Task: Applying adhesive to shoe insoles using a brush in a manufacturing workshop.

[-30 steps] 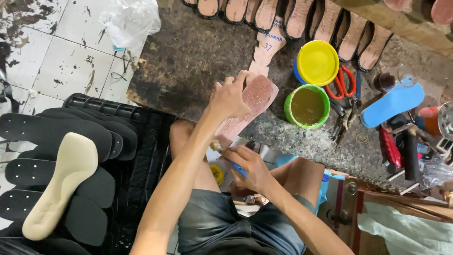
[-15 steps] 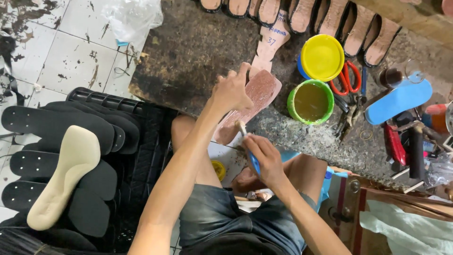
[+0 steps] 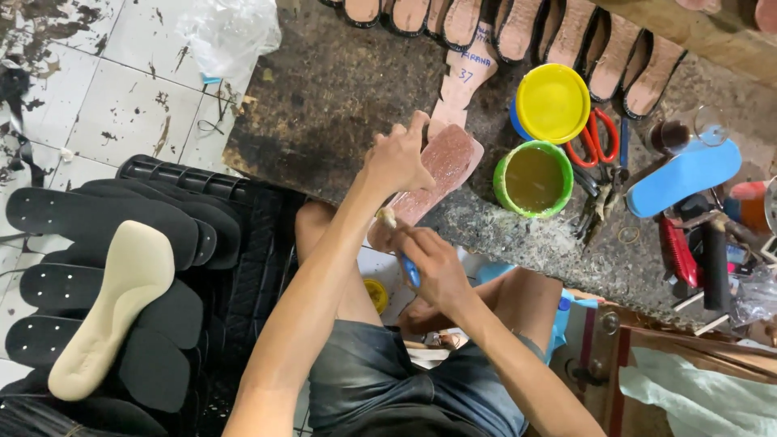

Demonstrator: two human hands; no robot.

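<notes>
The pink shoe sole lies slanted at the near edge of the dark stone worktop, its heel end reaching off the edge toward the person's knee. It looks light and thin, with some bend along its length, so it is likely best steadied at the rim near the toe or pinched at the narrow waist; its face glistens, perhaps with wet glue, and may be tacky. The left hand rests on the sole's upper left edge, its fingers curled over the rim and pressing it down. The right hand is closed around a small brush with a blue handle, whose pale tip meets the sole's lower end. Just right of the sole stands a green tub of yellowish glue, and behind it a yellow lid on a blue tub. Red scissors lie beside these, then a blue insole. A row of tan soles lines the far edge. On the left a cream insole lies on a stack of black soles. Compared with 0.5 s ago, the brush tip has dropped lower on the sole and moved toward its heel end, while the left hand keeps its place.
</notes>
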